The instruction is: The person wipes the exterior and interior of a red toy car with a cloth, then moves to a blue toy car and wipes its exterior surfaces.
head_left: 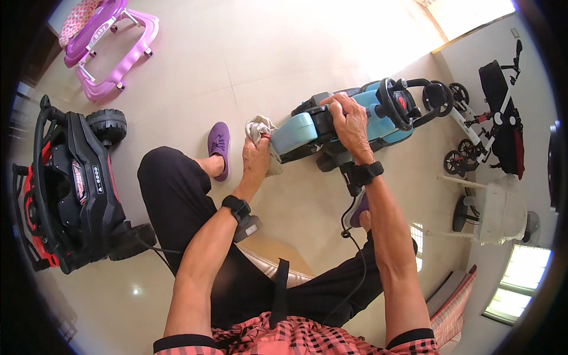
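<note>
A blue and black ride-on toy car [294, 131] stands on the floor in front of my knees, its black steering wheel [394, 105] toward the right. My left hand [255, 161] is closed round a crumpled grey-white cloth [260, 127], at the car's left end. The cloth touches or nearly touches the rounded blue panel there. On the car's black middle part, behind the wheel, rests my right hand [349, 121], its fingers curled over the edge and gripping it. What its fingertips press on is hidden.
To my left is a large black and red toy vehicle [83, 183]. A purple baby walker [112, 53] stands far left. At the right are a folded stroller [500, 112], a whitish chair-like item [503, 207] and a fan [532, 223]. A dark cable [360, 254] hangs by my right arm.
</note>
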